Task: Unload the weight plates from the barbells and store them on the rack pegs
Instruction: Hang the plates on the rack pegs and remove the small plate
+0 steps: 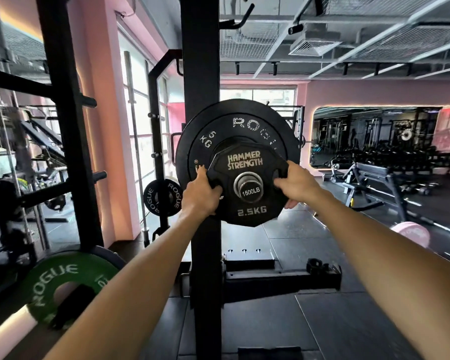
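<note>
- Black rack upright (200, 74) stands centre, just behind the loaded barbell sleeve (248, 187).
- 5 kg Rogue plate (218, 131) sits on the sleeve, behind the small plate.
- 2.5 kg Hammer Strength plate (247, 165) is outermost, near the sleeve's end.
- My left hand (202, 194) and right hand (296, 187) each grip it through its side cutouts.
- Step, as I judge: unloading this plate. Next: pull it straight toward me, off the sleeve, level.

I see pink walls (99, 74) and a dark rubber floor (309, 255). Daylight enters through tall windows (138, 120) at left and centre. A wall mirror (374, 136) with a lit edge hangs at right. A bench (369, 178) stands below it. The ceiling (348, 35) is exposed, with mesh panels and track lights.
</note>
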A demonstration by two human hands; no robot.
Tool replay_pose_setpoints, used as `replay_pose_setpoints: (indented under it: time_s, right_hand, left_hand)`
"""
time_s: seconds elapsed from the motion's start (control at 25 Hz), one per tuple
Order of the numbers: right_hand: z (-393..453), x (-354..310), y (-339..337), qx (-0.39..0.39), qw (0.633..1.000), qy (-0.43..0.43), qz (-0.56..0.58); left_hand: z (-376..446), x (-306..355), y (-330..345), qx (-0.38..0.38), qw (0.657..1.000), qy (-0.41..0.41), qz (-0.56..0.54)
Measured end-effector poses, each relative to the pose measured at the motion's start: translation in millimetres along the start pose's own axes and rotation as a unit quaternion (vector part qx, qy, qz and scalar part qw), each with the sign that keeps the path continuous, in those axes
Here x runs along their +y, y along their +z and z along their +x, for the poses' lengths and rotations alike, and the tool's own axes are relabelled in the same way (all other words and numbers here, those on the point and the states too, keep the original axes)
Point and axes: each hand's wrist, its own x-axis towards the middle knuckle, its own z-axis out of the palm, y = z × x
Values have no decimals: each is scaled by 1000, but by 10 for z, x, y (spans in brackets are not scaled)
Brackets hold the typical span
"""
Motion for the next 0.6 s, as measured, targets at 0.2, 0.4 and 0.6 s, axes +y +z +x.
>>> replay_pose_setpoints:
  time_s: [0.2, 0.4, 0.6]
  right_hand:
    - [-573, -71, -181, -1, 999, 1, 41]
    - [-1038, -196, -304, -22, 999, -26, 35]
    - [-1487, -554, -324, -48, 996, -68, 46]
  left_hand:
    - [-502, 201, -296, 26, 999, 33, 25]
    - [-989, 295, -654, 31, 998, 32, 39]
    - [-1521, 329, -1236, 70, 994, 12, 83]
